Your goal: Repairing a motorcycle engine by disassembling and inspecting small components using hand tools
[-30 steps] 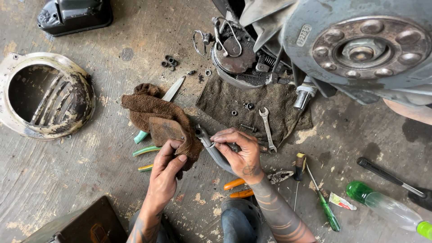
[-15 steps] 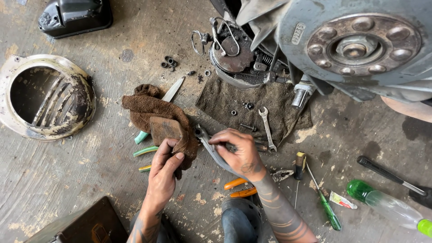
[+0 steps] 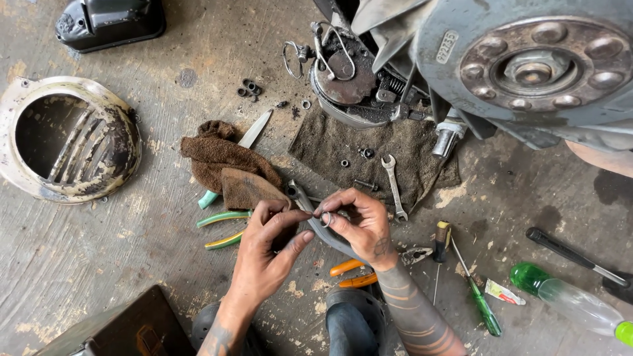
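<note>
My left hand [image 3: 267, 247] and my right hand [image 3: 361, 223] meet fingertip to fingertip low in the middle of the view. Between them they pinch a small metal ring [image 3: 326, 218]. A curved grey metal tool [image 3: 304, 201] lies on the floor under both hands, and whether a hand touches it I cannot tell. A brown rag [image 3: 221, 158] is bunched just left of my left hand. Behind my right hand a small spanner [image 3: 393, 184] rests on a dark cloth [image 3: 330, 142] with a few loose nuts.
An engine part [image 3: 346, 72] and a grey wheel hub [image 3: 527, 66] stand at the back right. A cream fan cover [image 3: 122, 142] lies left and a black cover [image 3: 109, 23] far left. Orange-handled pliers [image 3: 353, 275], a green screwdriver [image 3: 481, 304] and a plastic bottle [image 3: 573, 304] lie right.
My left hand has lifted off the brown rag and moved right to meet my right hand. Both hands now pinch the small ring together.
</note>
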